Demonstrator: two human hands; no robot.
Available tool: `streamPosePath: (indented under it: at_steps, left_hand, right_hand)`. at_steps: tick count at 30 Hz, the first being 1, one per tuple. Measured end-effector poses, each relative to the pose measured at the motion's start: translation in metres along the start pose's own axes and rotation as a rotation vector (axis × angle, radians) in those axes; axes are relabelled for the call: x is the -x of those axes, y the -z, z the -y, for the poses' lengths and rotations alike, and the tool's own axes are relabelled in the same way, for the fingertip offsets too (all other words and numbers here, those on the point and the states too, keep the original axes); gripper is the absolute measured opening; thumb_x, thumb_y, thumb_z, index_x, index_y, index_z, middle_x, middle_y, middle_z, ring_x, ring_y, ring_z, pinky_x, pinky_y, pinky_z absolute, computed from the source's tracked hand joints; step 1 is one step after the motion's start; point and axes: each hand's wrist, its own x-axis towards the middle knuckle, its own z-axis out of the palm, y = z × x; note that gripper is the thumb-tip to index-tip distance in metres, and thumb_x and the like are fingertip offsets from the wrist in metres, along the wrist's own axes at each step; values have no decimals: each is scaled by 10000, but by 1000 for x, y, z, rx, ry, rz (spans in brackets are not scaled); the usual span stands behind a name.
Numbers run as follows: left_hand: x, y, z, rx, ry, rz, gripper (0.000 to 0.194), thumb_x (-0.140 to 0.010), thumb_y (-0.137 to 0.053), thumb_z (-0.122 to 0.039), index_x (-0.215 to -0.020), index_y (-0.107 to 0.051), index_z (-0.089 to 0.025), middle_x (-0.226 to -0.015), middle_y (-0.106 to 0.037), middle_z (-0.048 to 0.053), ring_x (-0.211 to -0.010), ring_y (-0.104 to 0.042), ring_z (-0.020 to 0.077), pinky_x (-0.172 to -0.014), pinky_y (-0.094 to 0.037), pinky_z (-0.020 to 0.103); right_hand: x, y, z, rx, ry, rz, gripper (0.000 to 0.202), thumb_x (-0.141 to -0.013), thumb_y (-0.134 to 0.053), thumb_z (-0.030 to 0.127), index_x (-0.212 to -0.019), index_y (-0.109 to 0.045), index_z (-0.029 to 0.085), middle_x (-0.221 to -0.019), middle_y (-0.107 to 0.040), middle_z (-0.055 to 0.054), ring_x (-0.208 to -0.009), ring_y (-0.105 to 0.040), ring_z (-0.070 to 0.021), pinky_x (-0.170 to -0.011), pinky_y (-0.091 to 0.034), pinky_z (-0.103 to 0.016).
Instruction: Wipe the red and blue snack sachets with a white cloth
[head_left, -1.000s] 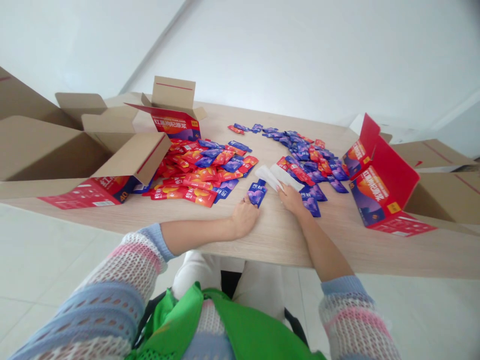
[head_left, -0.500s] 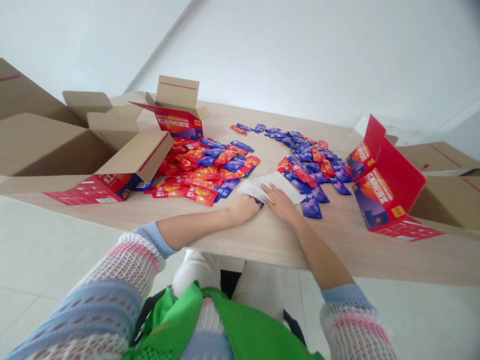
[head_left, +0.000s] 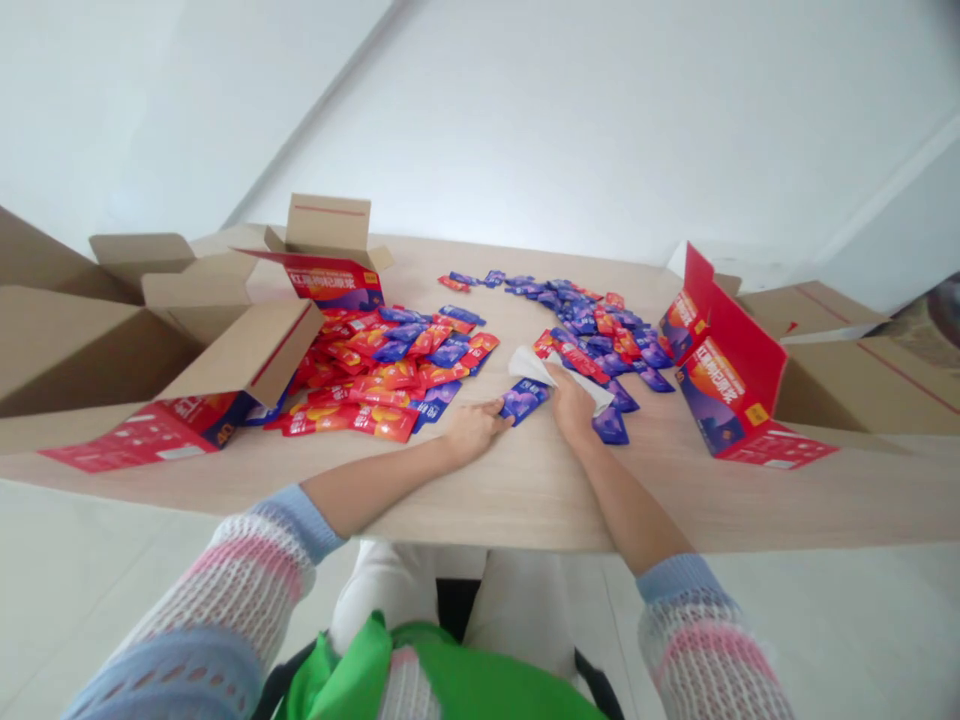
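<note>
"Holding anything, was the left hand [head_left: 474,432]?"

"Yes, its thumb and fingers narrowly pinched the left end of a blue sachet [head_left: 524,400] on the wooden table [head_left: 495,500], between a mostly red pile [head_left: 375,380] and a mostly blue pile [head_left: 600,335]."

"And the right hand [head_left: 571,405]?"

"It held a white cloth [head_left: 531,364] just beside that sachet; its fingertips were hidden."

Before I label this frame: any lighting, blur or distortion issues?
Head view: light soft and even, shadows faint on the table; head view: wall pale, top right corner darkened; head view: wide-lens stretch on the near left box; head view: small print on the packets too soft to read.
</note>
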Motion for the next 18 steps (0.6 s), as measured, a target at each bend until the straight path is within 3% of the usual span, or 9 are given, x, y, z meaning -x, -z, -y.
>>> streamPosePath:
  at_steps: [5, 9, 13, 18]
  left_hand:
    - [-1, -4, 2, -77, -9, -17, 298, -940, -454, -256, -1154, -660, -261, -1324, -556, 94, -1170, -568, 220, -925, -479, 339]
    - [-2, -7, 0, -126, -25, -67, 349, -970, -379, -310, -1078, -694, -206, -1206, -630, 117, -1099, -602, 206, -894, -492, 322]
    - [-1, -6, 2, -100, -58, -25, 250, -920, -478, -231, -953, -722, -195, -960, -695, 79, -967, -629, 184, -833, -499, 281]
    - [-1, -5, 3, -97, -59, -11, 209, -880, -517, -174, -886, -726, -174, -936, -699, 75, -943, -625, 190, -815, -500, 287]
  right_hand:
    - [16, 24, 19, 17, 33, -140, 624, -794, -314, 53, -1320, -529, 310, -1416, -458, 29, -1190, -518, -199, -946, -464, -327]
    - [32, 23, 46, 62, 53, -82, 556, -785, -365, 60, -1188, -633, 334, -1377, -479, -8, -1097, -573, -232, -854, -501, -346]
    - [48, 10, 70, 47, 124, -77, 450, -752, -486, 88, -1060, -704, 334, -1289, -485, -69, -1045, -575, -245, -797, -505, -336]
    - [47, 2, 73, 38, 96, 60, 258, -770, -561, 220, -966, -711, 295, -1115, -542, -96, -882, -589, -211, -721, -473, -299]
